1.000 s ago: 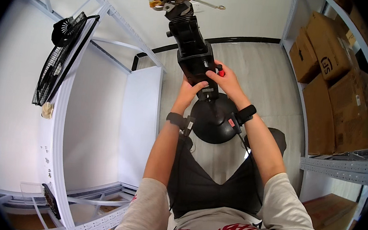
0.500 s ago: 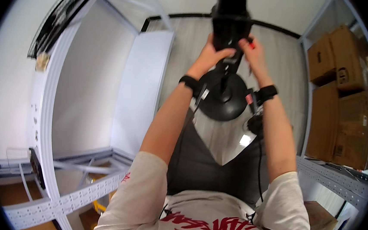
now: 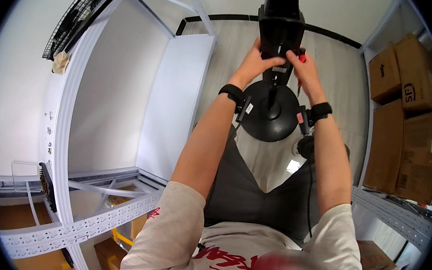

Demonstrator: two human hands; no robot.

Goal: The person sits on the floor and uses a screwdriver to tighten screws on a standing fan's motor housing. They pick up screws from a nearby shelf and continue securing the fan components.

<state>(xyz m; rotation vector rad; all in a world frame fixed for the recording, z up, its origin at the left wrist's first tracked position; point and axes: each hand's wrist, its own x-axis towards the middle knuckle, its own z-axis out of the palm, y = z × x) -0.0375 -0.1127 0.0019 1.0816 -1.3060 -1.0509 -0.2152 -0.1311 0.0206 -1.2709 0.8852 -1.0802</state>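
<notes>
A tall black floor stand [image 3: 281,36] rises in front of me, with a boxy upper housing and a round black base [image 3: 260,126] on the floor. My left hand [image 3: 256,66] is closed around the left side of the housing, its thumb across the front. On the opposite side, my right hand [image 3: 307,73] grips the housing with its thumb on the front face. A slim tool with a red handle [image 3: 302,58] is tucked in my right fingers, its thin dark shaft pointing down. The fingers behind the housing are hidden.
White metal shelving [image 3: 63,138] stands on my left, with a white panel [image 3: 176,91] beside it. Cardboard boxes [image 3: 385,143] are stacked on the right-hand rack [image 3: 397,215]. A small dark object [image 3: 305,147] is by my right knee. Black straps with small devices circle both wrists.
The view has shifted slightly, so the stand and both arms appear a little further right. Both hands keep their hold on the housing, and the picture is sharper.
</notes>
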